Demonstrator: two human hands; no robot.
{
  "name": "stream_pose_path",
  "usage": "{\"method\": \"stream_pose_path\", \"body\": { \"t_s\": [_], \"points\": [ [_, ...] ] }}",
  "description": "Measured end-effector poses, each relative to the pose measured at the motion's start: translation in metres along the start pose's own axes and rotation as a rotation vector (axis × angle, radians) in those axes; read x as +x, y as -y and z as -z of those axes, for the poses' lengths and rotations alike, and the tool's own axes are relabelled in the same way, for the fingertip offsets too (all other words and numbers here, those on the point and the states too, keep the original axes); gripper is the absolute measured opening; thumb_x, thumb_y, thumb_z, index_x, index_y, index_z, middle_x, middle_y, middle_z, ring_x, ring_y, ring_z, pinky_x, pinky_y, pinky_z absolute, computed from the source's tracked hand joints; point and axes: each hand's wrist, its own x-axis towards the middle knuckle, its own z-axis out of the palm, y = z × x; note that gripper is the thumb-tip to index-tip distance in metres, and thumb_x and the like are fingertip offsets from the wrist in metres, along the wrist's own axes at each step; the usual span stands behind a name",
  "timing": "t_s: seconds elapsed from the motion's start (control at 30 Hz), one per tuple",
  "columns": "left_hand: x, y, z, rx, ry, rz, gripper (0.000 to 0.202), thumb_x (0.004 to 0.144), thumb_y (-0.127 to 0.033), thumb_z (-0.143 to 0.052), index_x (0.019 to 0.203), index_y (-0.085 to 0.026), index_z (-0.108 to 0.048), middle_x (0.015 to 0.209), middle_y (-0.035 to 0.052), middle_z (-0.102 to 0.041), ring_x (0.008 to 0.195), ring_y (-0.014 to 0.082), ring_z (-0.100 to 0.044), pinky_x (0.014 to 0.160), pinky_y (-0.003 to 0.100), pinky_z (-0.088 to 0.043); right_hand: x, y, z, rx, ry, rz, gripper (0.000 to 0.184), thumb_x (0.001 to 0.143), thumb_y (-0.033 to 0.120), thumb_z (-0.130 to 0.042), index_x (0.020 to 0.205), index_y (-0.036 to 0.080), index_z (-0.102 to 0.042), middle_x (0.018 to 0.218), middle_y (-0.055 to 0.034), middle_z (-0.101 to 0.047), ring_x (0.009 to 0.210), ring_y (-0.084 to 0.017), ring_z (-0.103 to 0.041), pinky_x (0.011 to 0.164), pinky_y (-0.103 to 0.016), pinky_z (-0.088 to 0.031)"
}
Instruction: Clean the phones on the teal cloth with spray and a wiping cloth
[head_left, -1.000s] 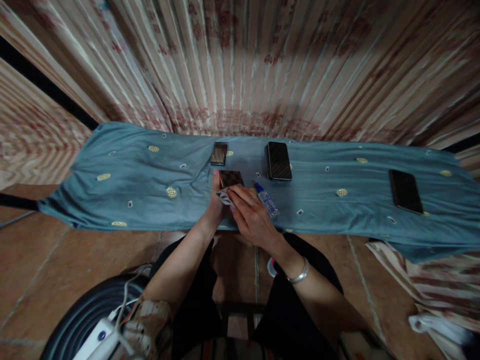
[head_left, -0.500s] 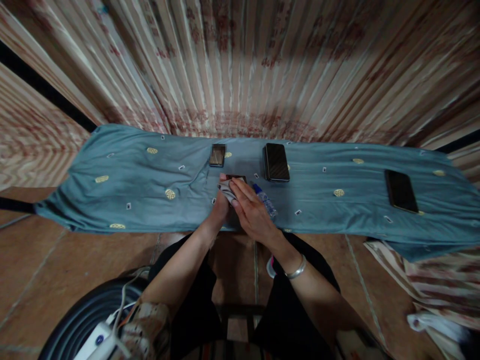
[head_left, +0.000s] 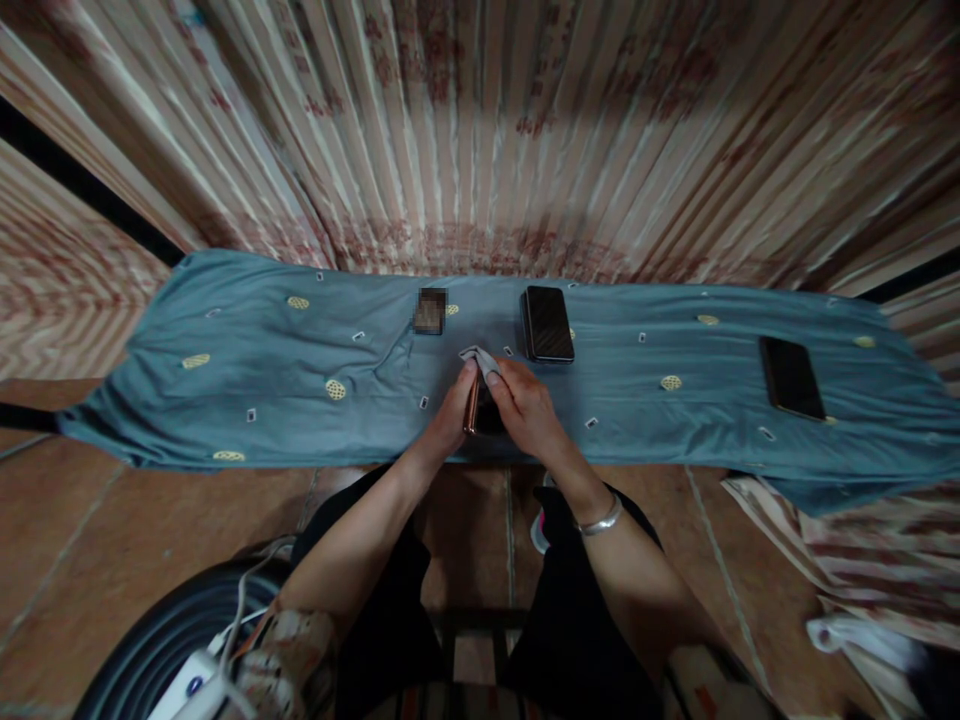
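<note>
Between my hands, over the front middle of the cloth-covered table, is a dark phone with a copper-coloured edge. My left hand is closed on its left side. A small grey cloth is folded over the phone's far end. My right hand pinches that cloth against the phone, with a silver bangle on the wrist. Just behind my right hand lies a stack of black phones. A small, pixelated dark square object lies to the left of the stack.
Another black phone lies toward the right end of the blue-green table cover. A pleated curtain hangs along the back. On the floor at lower left are a black ribbed round object and a white power strip.
The phone has turned so its copper edge shows, and the cloth now wraps its far end. My right hand has shifted right; the blue-capped bottle beside it is no longer visible.
</note>
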Motion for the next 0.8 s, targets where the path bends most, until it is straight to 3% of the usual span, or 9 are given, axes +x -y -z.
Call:
{"method": "stream_pose_path", "body": {
  "t_s": [0.33,0.57,0.8],
  "points": [
    [-0.003,-0.011,-0.006,-0.066,0.031,0.033,0.045,0.102,-0.050,-0.054,0.111,-0.013,-0.079,0.107,0.0096,-0.082,0.120,0.0257,-0.071,0.111,0.035,-0.049,0.000,-0.014,-0.004,-0.013,-0.049,-0.100,0.045,0.109,0.041,-0.033,0.121,0.020,-0.071,0.107,-0.0116,-0.078,0.104,-0.026,-0.074,0.096,-0.043,-0.060],
    [-0.002,-0.019,-0.011,-0.191,-0.017,0.105,0.053,0.105,-0.052,-0.044,0.125,-0.013,-0.074,0.108,0.0112,-0.082,0.111,0.0262,-0.076,0.105,0.036,-0.054,-0.003,-0.016,-0.012,0.045,-0.085,-0.128,0.047,0.108,0.038,-0.035,0.142,0.023,-0.063,0.137,-0.0104,-0.073,0.129,-0.026,-0.068,0.113,-0.047,-0.054],
    [-0.003,-0.027,-0.013,-0.234,-0.137,0.098,0.058,0.109,-0.047,-0.028,0.126,-0.012,-0.071,0.098,0.0096,-0.081,0.106,0.0245,-0.076,0.100,0.036,-0.058,-0.007,-0.016,-0.015,0.008,-0.029,-0.140,0.047,0.107,0.034,-0.036,0.146,0.023,-0.062,0.135,-0.0106,-0.074,0.125,-0.027,-0.070,0.111,-0.047,-0.055]
  ]
}}
